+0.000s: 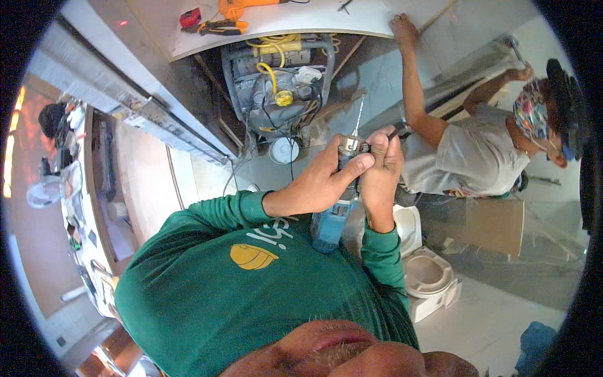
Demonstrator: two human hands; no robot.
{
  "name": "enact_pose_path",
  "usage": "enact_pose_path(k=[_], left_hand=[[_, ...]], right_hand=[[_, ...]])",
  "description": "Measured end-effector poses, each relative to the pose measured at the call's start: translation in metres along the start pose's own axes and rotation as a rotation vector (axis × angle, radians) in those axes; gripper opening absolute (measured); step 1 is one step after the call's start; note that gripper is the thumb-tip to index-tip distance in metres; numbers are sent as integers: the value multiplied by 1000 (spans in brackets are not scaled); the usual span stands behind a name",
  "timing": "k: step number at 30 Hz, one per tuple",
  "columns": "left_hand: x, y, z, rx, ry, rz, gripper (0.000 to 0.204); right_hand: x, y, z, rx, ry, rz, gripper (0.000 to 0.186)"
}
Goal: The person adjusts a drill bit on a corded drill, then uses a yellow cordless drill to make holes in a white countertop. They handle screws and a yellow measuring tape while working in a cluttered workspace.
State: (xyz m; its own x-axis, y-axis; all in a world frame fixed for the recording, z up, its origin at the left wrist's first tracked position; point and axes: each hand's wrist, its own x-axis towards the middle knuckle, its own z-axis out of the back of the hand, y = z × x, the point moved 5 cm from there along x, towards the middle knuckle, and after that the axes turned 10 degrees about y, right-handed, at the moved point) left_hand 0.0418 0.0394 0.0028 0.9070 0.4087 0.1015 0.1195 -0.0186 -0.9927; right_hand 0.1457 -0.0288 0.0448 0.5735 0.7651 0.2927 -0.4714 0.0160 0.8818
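Observation:
I hold a blue power drill in front of my chest, its long twist bit pointing away from me. My left hand is wrapped round the drill just behind its metal chuck, thumb across the top. On the chuck's right side, my right hand is closed on a dark chuck key; its handle sticks out past the fingers and its head meets the chuck. The drill's rear end rests near my green shirt, and part of its body is hidden behind my hands.
A dusty machine in a tubular frame with a yellow cord stands ahead. Above it, a white tabletop bears orange-handled pliers and an orange tool. A co-worker is at right, near a toilet. A white bucket stands nearby.

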Motion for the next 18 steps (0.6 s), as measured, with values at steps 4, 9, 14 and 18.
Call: enact_pose_path(k=[4,9,14,18], left_hand=[[0,-4,-6,89,40,53,50],[4,5,-13,77,59,93,53],[11,14,-5,-49,-52,-27,55],[-4,13,9,-204,19,104,46]], right_hand=[[-6,-10,8,35,-16,-77,27],[-7,-27,15,25,-32,-195,35],[5,-11,6,-82,9,-109,32],[-2,-1,4,-262,-39,-23,28]])
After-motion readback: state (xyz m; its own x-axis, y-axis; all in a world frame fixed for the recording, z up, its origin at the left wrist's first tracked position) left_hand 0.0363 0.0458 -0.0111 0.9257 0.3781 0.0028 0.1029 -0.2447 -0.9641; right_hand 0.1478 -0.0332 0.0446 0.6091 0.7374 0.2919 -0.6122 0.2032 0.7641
